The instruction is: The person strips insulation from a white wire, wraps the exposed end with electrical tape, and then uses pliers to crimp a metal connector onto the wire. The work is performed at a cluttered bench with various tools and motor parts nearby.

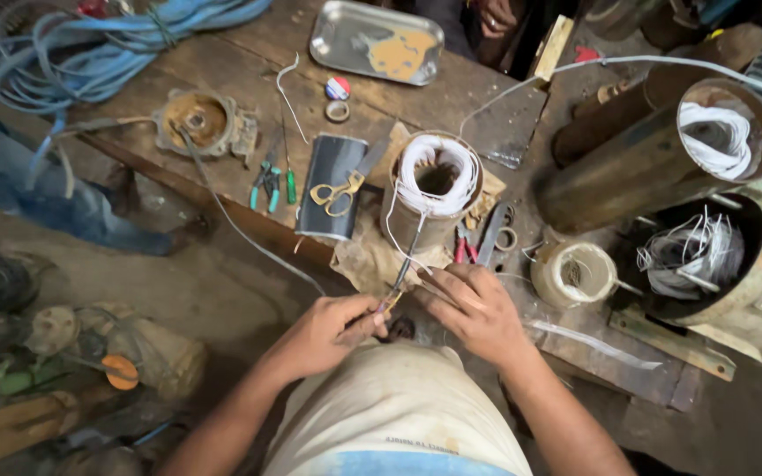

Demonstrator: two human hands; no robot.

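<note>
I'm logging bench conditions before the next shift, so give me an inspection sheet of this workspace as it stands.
Surface: worn wooden bench, stained, with a cloth under the work.
Job's things: motor stator upright, white windings at its rim; dark wire leads run down to the hands.
Hands: left hand and right hand both pinch the lead ends together.
Clutter: scissors on a dark sheet roll, green-handled pliers, screwdriver, metal tray, tape roll.
Cables: blue hose coil at the far left corner.
Surroundings: two more wound stators at right; scrap parts on the floor.
</note>
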